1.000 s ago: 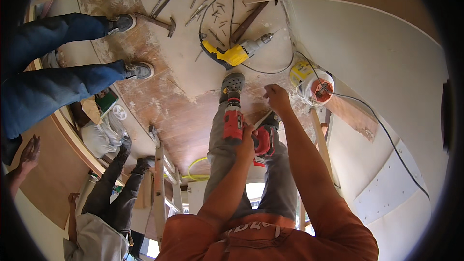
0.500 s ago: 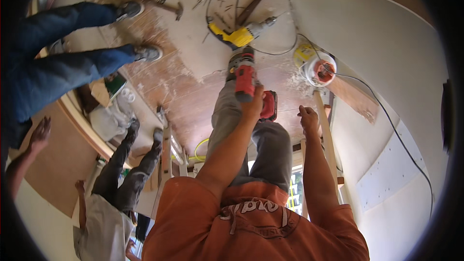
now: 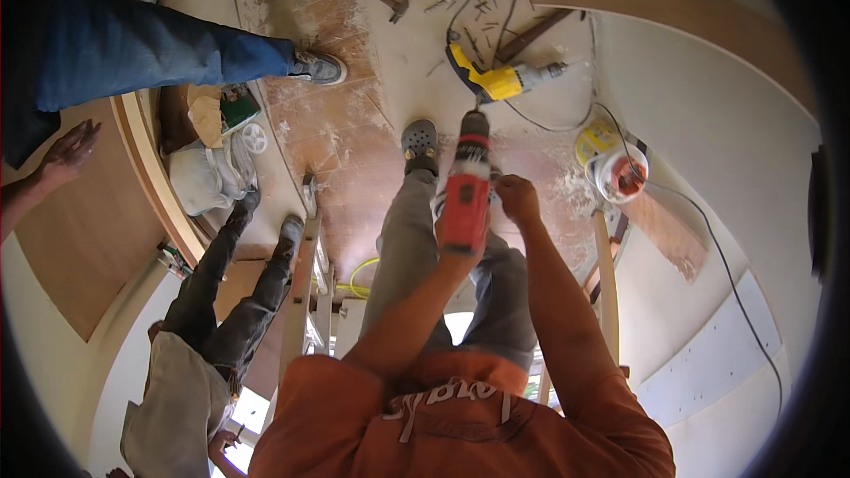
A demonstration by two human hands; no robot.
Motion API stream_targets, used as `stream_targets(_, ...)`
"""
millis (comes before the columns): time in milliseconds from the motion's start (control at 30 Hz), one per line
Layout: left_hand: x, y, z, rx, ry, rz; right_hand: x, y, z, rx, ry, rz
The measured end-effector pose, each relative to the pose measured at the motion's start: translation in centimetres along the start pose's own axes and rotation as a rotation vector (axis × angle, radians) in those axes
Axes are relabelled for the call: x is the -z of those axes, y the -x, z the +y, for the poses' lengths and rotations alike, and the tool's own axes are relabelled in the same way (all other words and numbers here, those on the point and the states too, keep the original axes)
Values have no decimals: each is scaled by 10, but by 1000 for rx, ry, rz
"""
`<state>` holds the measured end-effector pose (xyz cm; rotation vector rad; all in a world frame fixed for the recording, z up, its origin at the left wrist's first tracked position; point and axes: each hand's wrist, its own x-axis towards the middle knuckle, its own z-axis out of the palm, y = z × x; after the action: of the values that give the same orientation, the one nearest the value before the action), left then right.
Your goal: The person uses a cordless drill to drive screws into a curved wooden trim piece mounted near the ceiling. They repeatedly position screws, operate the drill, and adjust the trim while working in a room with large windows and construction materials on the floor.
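Observation:
My left hand [image 3: 461, 255] is wrapped round the grip of a red and black cordless drill [image 3: 467, 199], which is held in front of my legs with its chuck pointing away from me. Just right of the drill's body is my right hand [image 3: 517, 197], its fingers closed in a pinch. What the right fingers hold, if anything, is too small to make out. Beyond the chuck, a yellow corded drill [image 3: 501, 83] lies on the floor with a bit in its nose.
Several loose bits [image 3: 482, 28] and a hammer [image 3: 397, 6] lie on the far floor. At right stands a white bucket [image 3: 611, 179], a black cord [image 3: 699, 204] running across it. A ladder [image 3: 301, 301] is at left. One person's legs [image 3: 168, 40] and another person [image 3: 181, 389] are at left.
The cordless drill has swung nearer the middle, its chuck still pointing away. My right hand has moved left, close beside the drill. The view has shifted, so the floor things appear further right.

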<state>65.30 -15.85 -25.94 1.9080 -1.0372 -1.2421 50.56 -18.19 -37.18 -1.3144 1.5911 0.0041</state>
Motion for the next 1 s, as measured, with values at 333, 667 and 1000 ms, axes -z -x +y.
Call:
stream_targets(333,134,12,-95,569,16,355,-224,-204,-118,75,271,-212)
stream_targets(667,163,-37,-70,766,559,777,-336,-279,-137,-31,320,-201)
stream_targets(1000,131,-25,-74,612,440,479,-130,-143,-90,-155,-375,163)
